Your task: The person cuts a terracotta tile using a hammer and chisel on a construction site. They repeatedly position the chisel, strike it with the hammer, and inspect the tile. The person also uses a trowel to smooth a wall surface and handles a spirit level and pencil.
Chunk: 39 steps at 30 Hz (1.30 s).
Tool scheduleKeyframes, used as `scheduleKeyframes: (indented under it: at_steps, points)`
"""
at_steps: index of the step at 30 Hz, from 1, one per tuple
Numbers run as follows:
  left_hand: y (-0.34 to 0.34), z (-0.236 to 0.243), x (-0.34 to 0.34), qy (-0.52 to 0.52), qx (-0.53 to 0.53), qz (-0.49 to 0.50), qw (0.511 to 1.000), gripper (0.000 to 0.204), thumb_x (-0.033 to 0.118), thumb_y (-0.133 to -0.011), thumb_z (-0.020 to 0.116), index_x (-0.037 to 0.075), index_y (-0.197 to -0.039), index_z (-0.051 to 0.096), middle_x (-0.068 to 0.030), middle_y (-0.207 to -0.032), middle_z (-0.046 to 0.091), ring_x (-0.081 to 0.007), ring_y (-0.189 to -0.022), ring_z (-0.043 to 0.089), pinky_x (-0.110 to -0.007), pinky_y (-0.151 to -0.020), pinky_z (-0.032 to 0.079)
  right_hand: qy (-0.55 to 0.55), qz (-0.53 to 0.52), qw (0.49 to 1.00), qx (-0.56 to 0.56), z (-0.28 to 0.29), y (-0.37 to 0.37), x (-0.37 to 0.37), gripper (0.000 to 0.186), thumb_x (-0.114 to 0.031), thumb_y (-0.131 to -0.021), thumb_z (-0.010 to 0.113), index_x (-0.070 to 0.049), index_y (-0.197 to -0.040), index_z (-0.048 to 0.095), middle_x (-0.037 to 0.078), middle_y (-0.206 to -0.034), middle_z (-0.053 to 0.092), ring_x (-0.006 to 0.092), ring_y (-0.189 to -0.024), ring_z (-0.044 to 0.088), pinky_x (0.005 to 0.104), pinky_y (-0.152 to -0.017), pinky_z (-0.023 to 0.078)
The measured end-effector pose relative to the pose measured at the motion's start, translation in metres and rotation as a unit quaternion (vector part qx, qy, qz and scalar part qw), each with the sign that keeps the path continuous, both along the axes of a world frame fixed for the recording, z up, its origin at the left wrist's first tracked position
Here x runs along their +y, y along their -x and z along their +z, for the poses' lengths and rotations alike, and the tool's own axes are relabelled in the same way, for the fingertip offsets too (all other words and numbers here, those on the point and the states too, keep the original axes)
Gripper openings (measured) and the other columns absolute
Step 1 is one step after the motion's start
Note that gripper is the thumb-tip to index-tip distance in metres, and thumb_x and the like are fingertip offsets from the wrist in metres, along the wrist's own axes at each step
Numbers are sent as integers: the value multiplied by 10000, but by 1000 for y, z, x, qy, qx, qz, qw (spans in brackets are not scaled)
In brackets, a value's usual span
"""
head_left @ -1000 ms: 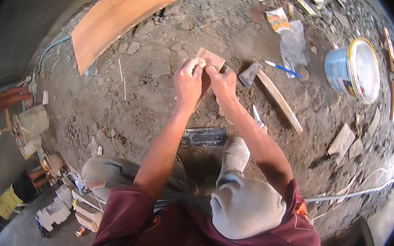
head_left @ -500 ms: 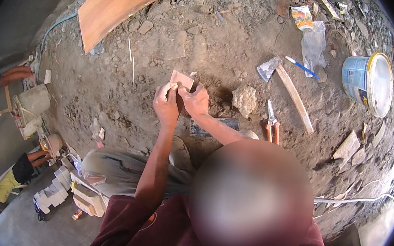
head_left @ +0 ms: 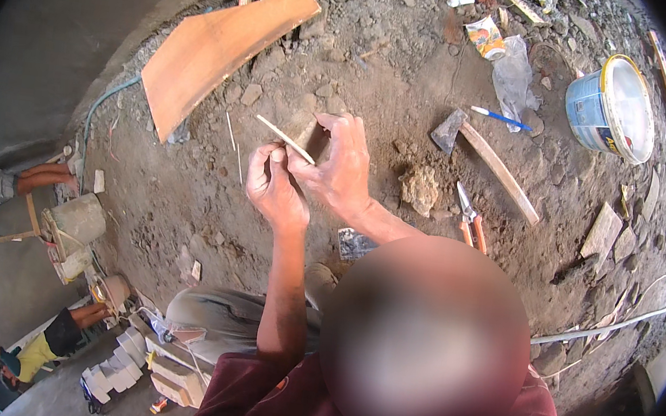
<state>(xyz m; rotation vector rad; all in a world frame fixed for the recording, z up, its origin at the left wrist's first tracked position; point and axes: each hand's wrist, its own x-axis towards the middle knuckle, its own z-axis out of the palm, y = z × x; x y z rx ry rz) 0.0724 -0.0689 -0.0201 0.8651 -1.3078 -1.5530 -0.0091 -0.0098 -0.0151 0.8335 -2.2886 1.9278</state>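
Note:
My left hand [head_left: 278, 190] is closed, thumb and fingertips pinching the near end of a pale thin strip [head_left: 277, 129]. My right hand [head_left: 341, 168] grips a small flat board piece [head_left: 311, 131] just beside it, fingers curled over it and thumb at the strip; whether strip and board are one piece, I cannot tell. Right of my hands lie a rough stone [head_left: 418, 191], orange-handled shears [head_left: 471, 218], an axe [head_left: 499, 173] with a wooden handle and a blue pen [head_left: 501, 119]. A dark rectangular item [head_left: 354, 243] is partly hidden under my right forearm.
A curved plywood sheet [head_left: 203, 56] lies upper left, a bucket [head_left: 591, 105] upper right, a hose [head_left: 105, 99] along the wall. Two other people [head_left: 38, 352] [head_left: 32, 176] are at the left, near pale blocks [head_left: 117, 368]. A blurred patch covers the lower middle.
The held piece has turned from showing its pinkish face to showing a pale narrow strip and darker side. My right hand has rolled over it; my left hand sits lower on it.

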Motion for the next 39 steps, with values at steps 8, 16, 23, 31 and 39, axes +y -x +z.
scheduleKeyframes:
  at_steps: [8, 16, 23, 31, 39]
  points:
    - [18, 31, 14, -61, 65, -54, 995, 117, 94, -992, 612, -7, -1040, 576, -46, -971, 613, -125, -892, 596, -284, -800, 503, 5, 4, 995, 103, 32, 22, 27, 674, -254, -551, 883, -7, -1102, 582, 130, -937, 559, 326, -846, 530, 429, -736, 459]
    - [15, 34, 21, -43, 61, -72, 995, 154, 156, -1006, 606, 24, -1058, 545, -48, -1005, 596, -139, -954, 583, -314, -855, 494, -2, -4, 992, 127, 34, 21, 37, 736, -271, -530, 890, -9, -1136, 564, 138, -986, 585, 340, -850, 556, 438, -763, 447]
    - [20, 47, -11, 48, 17, -48, 998, 243, 272, -1034, 517, 55, -1110, 439, -184, -953, 677, -273, -876, 671, -399, -824, 546, 26, 52, 988, 140, 46, -3, 43, 760, -271, -487, 892, -24, -1129, 572, 124, -962, 575, 326, -854, 551, 438, -735, 450]
    - [18, 66, -13, -68, 25, -150, 986, 179, 238, -1041, 455, 84, -1132, 452, -187, -819, 698, -271, -785, 694, -376, -778, 544, 67, 123, 977, 158, 51, 4, 48, 821, -212, -430, 904, 13, -1144, 569, 136, -993, 584, 347, -840, 556, 420, -737, 487]
    - [16, 59, -13, -78, 38, -135, 987, 159, 204, -1026, 467, 79, -1124, 467, -154, -778, 690, -243, -729, 675, -346, -750, 526, 47, 141, 978, 145, 48, 1, 52, 790, -196, -430, 913, 9, -1108, 564, 137, -967, 556, 346, -838, 539, 438, -725, 475]
